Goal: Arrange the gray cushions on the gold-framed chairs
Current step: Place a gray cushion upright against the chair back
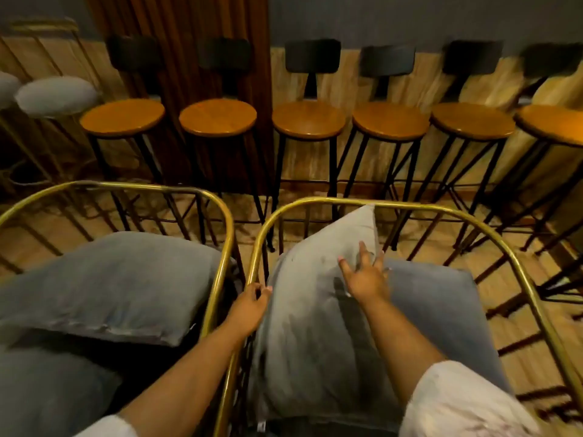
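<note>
Soft gray cushion: left hand pinches its edge, right hand lies open on it

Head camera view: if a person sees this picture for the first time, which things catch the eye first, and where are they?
The eye goes first to the light gray cushion standing tilted in the right gold-framed chair, with the right hand spread flat on it and the left hand at its left edge. To the left, a darker gray cushion lies in the neighbouring gold chair. Behind, a row of round wooden stools lines the wall.
</note>
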### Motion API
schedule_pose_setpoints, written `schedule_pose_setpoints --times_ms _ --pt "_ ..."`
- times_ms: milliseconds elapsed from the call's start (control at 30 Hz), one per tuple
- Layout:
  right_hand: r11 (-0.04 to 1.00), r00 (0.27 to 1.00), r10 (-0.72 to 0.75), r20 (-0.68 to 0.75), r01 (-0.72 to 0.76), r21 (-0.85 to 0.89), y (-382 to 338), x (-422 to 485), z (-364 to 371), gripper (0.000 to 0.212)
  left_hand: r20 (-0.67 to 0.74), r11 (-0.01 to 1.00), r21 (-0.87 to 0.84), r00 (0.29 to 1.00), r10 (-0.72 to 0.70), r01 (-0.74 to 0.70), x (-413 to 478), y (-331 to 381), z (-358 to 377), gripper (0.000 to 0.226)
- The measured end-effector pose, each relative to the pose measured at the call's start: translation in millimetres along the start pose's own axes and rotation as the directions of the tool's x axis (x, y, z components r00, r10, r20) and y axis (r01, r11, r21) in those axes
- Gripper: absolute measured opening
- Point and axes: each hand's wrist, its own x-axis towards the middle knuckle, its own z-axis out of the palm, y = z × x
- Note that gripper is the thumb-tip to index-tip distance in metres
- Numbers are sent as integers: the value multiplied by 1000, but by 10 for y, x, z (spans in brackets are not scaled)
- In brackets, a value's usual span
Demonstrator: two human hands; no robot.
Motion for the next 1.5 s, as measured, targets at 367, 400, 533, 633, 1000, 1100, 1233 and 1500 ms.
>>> schedule_pose_setpoints --times_ms 367,400,533,633,1000,1100,1233,1500 --pt "983 983 180 -37 -181 -15 990 403 204 88 85 985 -54 984 -159 164 886 -242 526 53" --pt "981 981 192 -32 -191 26 1045 433 216 89 83 980 -74 980 -179 185 931 -269 576 54" --pt "976 991 132 -26 -126 180 1099 498 263 88 49 974 -74 976 -212 215 1070 -397 778 59" --pt "927 990 137 -22 -120 356 1040 538 235 98 48 966 76 967 -250 246 1047 -444 948 70" --pt "763 989 94 -117 4 646 654 205 -211 25 -26 975 -45 975 -219 218 686 -65 963 67" --pt "687 988 113 -104 -2 727 769 91 -627 29 -188 988 -78 972 -142 130 522 156 939 63" --pt "663 985 139 -99 -19 748 1245 12 -1323 21 -196 971 -193 964 -180 142 501 269 915 72" --pt "778 966 222 -135 -92 622 1947 117 -1184 71 108 952 -135 959 -261 275 370 180 1533 77"
